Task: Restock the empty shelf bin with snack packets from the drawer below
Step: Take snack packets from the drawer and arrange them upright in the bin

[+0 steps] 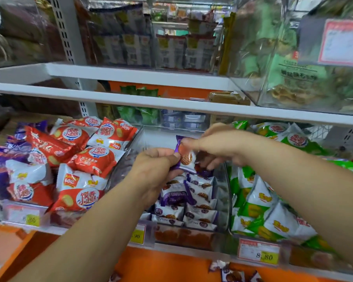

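Both hands meet over the clear bin [225, 186], sharing one purple packet [185, 158]. The left hand [155, 167] grips its lower edge, curled fingers hiding that end. The right hand [218, 146] pinches its top corner, but blur smears the fingertips, and the dark shape under its palm cannot be made out. A stack [193, 202] of like packets fills the bin's front part, partly hidden by the left wrist. Red packets [86, 159] lie left, green packets [263, 200] right. Loose packets [232, 274] are cut off at the bottom edge.
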`<action>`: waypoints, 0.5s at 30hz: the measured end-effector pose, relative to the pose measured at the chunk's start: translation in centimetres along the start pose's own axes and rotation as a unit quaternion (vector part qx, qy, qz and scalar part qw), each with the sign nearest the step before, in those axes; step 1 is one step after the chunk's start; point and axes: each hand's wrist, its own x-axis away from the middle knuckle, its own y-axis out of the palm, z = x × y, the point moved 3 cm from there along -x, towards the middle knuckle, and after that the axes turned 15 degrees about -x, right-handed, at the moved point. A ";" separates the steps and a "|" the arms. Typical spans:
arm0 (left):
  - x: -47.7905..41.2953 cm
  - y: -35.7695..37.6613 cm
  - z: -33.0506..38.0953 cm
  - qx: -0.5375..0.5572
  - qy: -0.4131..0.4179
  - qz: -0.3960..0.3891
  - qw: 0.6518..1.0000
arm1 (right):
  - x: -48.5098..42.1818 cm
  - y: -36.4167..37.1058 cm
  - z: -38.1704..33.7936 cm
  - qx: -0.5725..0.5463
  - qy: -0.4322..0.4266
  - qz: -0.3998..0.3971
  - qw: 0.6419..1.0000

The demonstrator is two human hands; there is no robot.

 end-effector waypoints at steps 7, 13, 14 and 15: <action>0.9 -3.3 1.5 -0.303 0.140 0.034 0.942 | -0.2 -0.9 -0.1 0.017 -0.076 0.132 0.988; 1.1 -2.9 -0.7 -0.613 0.162 -0.084 0.768 | -1.6 0.2 0.7 0.357 -0.083 0.076 0.927; 1.2 -2.6 -0.8 -0.626 0.165 -0.095 0.756 | -2.1 0.4 1.1 0.373 -0.083 0.072 0.921; 1.0 -2.4 -1.0 -0.642 0.170 -0.099 0.741 | -2.5 0.5 1.4 0.381 -0.082 0.071 0.918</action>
